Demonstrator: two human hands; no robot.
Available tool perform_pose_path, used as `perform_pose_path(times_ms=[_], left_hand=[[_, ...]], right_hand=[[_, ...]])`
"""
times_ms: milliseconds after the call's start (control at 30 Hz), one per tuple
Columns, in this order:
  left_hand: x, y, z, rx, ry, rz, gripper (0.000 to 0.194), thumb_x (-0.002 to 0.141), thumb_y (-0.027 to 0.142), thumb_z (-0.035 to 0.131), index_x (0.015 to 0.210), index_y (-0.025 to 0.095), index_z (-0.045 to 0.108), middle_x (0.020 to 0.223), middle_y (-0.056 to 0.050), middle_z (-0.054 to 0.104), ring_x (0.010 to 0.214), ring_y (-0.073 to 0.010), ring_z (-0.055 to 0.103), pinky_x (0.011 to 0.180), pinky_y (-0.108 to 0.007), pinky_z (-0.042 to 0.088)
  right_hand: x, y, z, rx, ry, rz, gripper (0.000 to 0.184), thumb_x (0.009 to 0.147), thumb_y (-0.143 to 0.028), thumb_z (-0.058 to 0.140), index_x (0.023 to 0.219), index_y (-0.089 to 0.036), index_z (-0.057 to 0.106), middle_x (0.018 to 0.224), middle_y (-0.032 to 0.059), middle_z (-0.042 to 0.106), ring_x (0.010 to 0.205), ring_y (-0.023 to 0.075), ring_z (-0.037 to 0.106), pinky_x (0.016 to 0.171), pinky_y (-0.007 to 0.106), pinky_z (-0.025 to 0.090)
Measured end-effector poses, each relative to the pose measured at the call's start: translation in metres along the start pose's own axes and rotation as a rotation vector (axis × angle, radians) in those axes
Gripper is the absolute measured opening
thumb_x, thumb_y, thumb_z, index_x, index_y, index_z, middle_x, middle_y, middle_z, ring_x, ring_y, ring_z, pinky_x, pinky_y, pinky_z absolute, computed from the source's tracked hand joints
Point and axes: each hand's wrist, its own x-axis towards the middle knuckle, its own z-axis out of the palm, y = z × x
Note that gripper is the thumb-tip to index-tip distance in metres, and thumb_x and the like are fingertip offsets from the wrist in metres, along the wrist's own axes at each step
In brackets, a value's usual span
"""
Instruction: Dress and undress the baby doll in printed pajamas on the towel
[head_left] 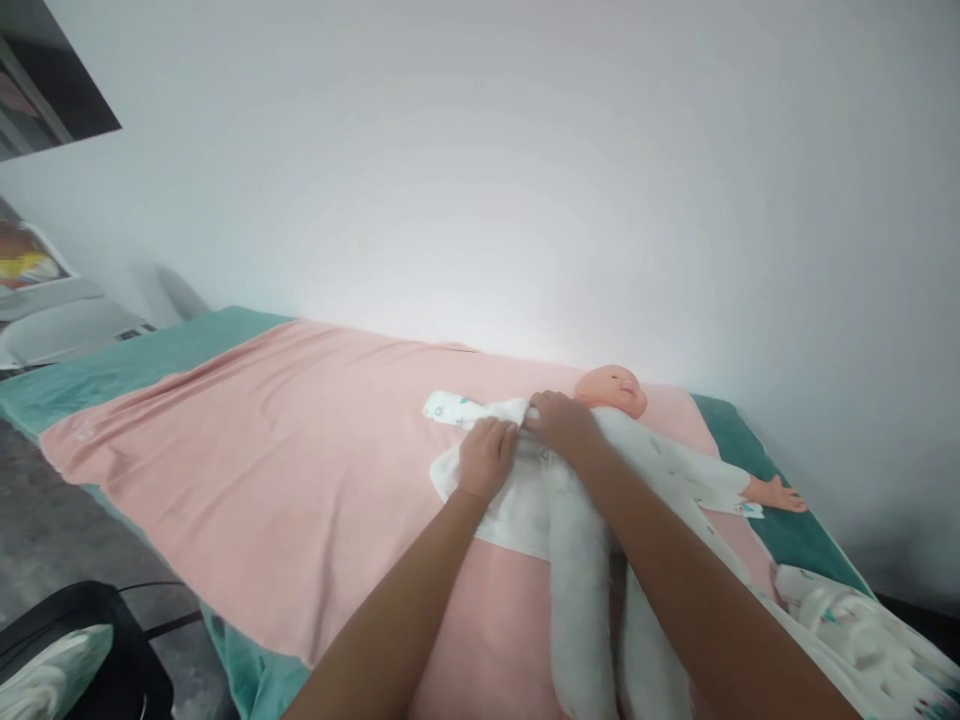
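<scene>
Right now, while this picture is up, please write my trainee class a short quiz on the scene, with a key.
1. Multiple choice: what colour is the soft cloth blanket under the white-limbed, peach-headed doll? a) yellow b) pink c) black
2. True or false: the doll's small peach hand, at the picture's right, is uncovered.
3. Short answer: what do the person's left grip and right grip both touch?

Key: 1: b. 2: true. 3: the white printed cloth sleeve.

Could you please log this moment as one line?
left hand: gripping white sleeve | right hand: at same sleeve | doll: on pink blanket
</scene>
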Motion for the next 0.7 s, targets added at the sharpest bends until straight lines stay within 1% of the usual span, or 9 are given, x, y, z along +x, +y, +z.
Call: perform_pose_path(times_ms=[67,133,167,267,367,433,533,600,700], left_hand=[[0.003,-0.004,0.0,0.08,0.116,-0.064,0.035,0.096,0.035,0.035,0.104,0.021,0.067,0.099,-0.011,0.062,0.101,-0.0248,0.053,0.095,-0.038,0.039],[0.006,-0.009,0.001,0.17,0.23,-0.192,0.035,0.096,0.033,0.036,0.112,0.019,0.064,0.106,-0.012,0.06,0.105,-0.0263,0.051,0.095,-0.041,0.039],[0.007,-0.012,0.001,0.209,0.257,-0.246,0.035,0.095,0.034,0.038,0.114,0.017,0.062,0.108,-0.012,0.06,0.106,-0.0271,0.05,0.095,-0.042,0.039],[0.01,-0.016,0.004,0.289,0.223,-0.308,0.033,0.093,0.035,0.043,0.111,0.018,0.064,0.105,-0.012,0.062,0.106,-0.0284,0.051,0.095,-0.042,0.039],[0.011,-0.014,0.004,0.317,0.152,-0.305,0.03,0.094,0.035,0.042,0.101,0.021,0.068,0.098,-0.009,0.067,0.105,-0.0288,0.053,0.093,-0.042,0.038],[0.011,-0.011,0.002,0.305,0.13,-0.297,0.03,0.094,0.035,0.041,0.097,0.022,0.068,0.095,-0.008,0.068,0.103,-0.0282,0.054,0.09,-0.04,0.039],[0.01,-0.006,0.0,0.258,0.12,-0.289,0.029,0.094,0.035,0.042,0.096,0.022,0.067,0.094,-0.007,0.069,0.098,-0.0261,0.057,0.085,-0.036,0.041],[0.009,-0.004,0.0,0.218,0.106,-0.304,0.028,0.094,0.037,0.042,0.097,0.022,0.066,0.095,-0.007,0.069,0.093,-0.0243,0.06,0.081,-0.034,0.041],[0.007,-0.001,-0.001,0.171,0.08,-0.343,0.028,0.093,0.039,0.043,0.102,0.022,0.063,0.095,-0.006,0.07,0.089,-0.0234,0.063,0.078,-0.032,0.041]], right_hand=[[-0.006,0.005,-0.007,0.078,0.093,0.047,0.03,0.092,-0.045,0.045,0.098,-0.02,0.061,0.105,0.0095,0.066,0.096,0.0238,0.059,0.077,0.033,0.041],[-0.02,0.014,-0.015,0.203,0.215,0.118,0.025,0.091,-0.039,0.046,0.098,-0.021,0.061,0.104,0.0076,0.067,0.096,0.0229,0.059,0.078,0.033,0.041],[-0.029,0.021,-0.019,0.262,0.265,0.148,0.024,0.09,-0.037,0.046,0.099,-0.02,0.061,0.103,0.0075,0.067,0.097,0.0232,0.058,0.08,0.033,0.042],[-0.064,0.045,-0.024,0.349,0.395,0.261,0.03,0.086,-0.039,0.048,0.102,-0.018,0.062,0.106,0.0112,0.065,0.101,0.0265,0.056,0.087,0.038,0.041],[-0.099,0.067,-0.021,0.377,0.519,0.524,0.04,0.084,-0.043,0.046,0.107,-0.013,0.06,0.102,0.0161,0.063,0.102,0.03,0.054,0.088,0.041,0.041],[-0.116,0.078,-0.017,0.404,0.487,0.684,0.049,0.085,-0.047,0.043,0.114,-0.009,0.057,0.102,0.0187,0.062,0.102,0.0323,0.055,0.088,0.043,0.042],[-0.128,0.086,-0.011,0.447,0.319,0.822,0.061,0.089,-0.052,0.035,0.126,-0.006,0.05,0.109,0.0244,0.062,0.105,0.0371,0.057,0.088,0.048,0.041],[-0.13,0.087,-0.008,0.467,0.255,0.832,0.065,0.09,-0.056,0.031,0.13,-0.006,0.047,0.113,0.0267,0.061,0.108,0.0386,0.058,0.088,0.049,0.041],[-0.129,0.086,-0.006,0.494,0.257,0.793,0.068,0.091,-0.06,0.028,0.134,-0.009,0.044,0.116,0.0262,0.061,0.111,0.0377,0.058,0.09,0.048,0.042]])
